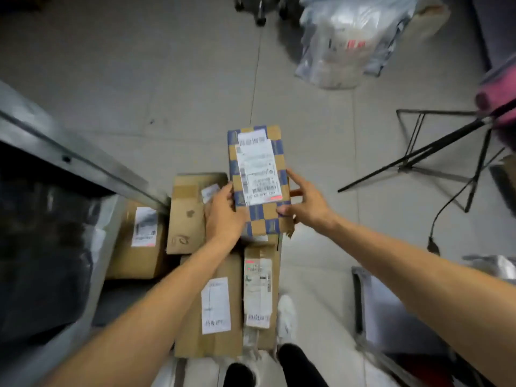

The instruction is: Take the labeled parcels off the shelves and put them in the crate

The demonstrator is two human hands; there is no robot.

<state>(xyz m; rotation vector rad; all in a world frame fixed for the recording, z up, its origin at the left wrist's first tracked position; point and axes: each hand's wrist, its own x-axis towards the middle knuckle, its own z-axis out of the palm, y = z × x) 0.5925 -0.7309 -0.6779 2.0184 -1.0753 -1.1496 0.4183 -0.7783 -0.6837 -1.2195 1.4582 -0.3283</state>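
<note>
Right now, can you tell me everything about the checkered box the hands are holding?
The checkered parcel is a long, flat cardboard box patterned in blue and tan squares. A white shipping label with barcodes covers much of its top face. Its near right corner looks torn. It is held flat, label upward, above other brown boxes, with the left hand gripping its left edge and the right hand its right edge.

Bare floor [139, 79] lies open ahead of the checkered parcel [265, 219] and to its left. The metal shelf [83, 163] edge walls off the left side. Labelled boxes [195, 317] crowd the floor underneath. A black tripod [418, 153] with its trailing cable [446, 203] blocks the right. A plastic bag [349, 46] sits farther ahead.
</note>
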